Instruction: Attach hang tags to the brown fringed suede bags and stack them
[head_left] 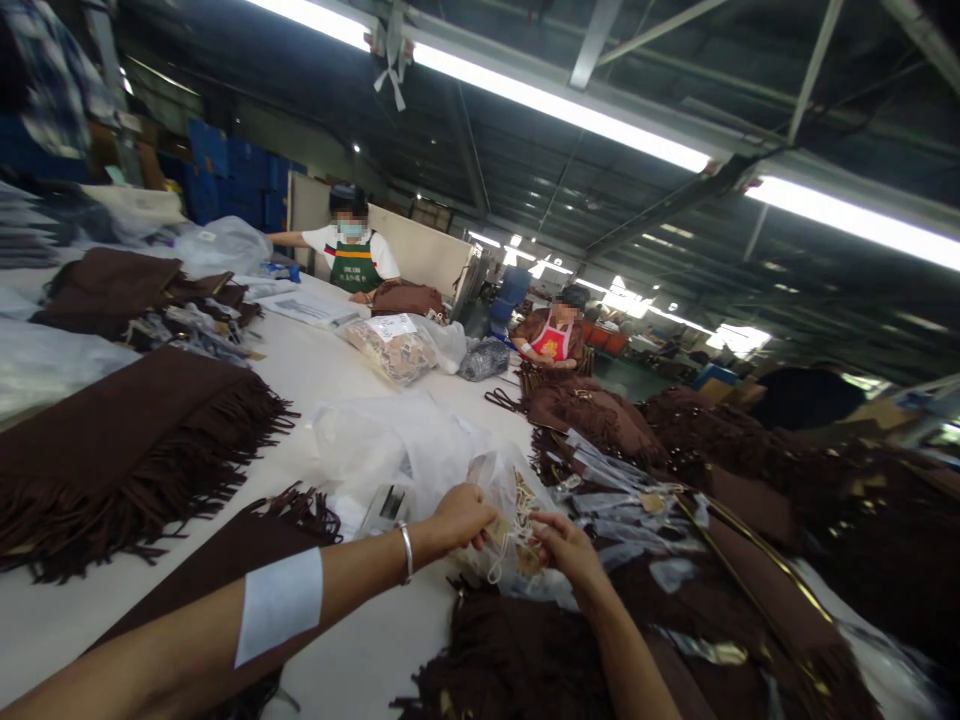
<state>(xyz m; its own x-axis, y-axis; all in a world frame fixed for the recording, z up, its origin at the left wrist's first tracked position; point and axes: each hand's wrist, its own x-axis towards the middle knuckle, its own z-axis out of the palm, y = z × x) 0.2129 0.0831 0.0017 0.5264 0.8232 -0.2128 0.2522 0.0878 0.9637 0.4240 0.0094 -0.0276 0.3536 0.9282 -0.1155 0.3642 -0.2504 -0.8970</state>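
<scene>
My left hand (466, 516) is closed, with a small tan hang tag (498, 532) at its fingertips. My right hand (571, 556) faces it, fingers curled in a pinch at another tan tag (529, 558) with white string. Both hands are over a clear plastic bag (491, 468) that holds a bunch of pale tag strings (523, 497). A white string loop (495, 572) dangles between the hands. Just below them lies a dark brown fringed bag (517, 650). The exact grip of the fingertips is partly hidden and blurred.
Brown fringed bags (142, 430) lie on the white table (292, 450) at left. More brown bags (757, 510) with gold trim and plastic wrapping are heaped at right. A filled plastic pack (394, 350) sits farther back. Two co-workers in aprons (355, 265) are across the table.
</scene>
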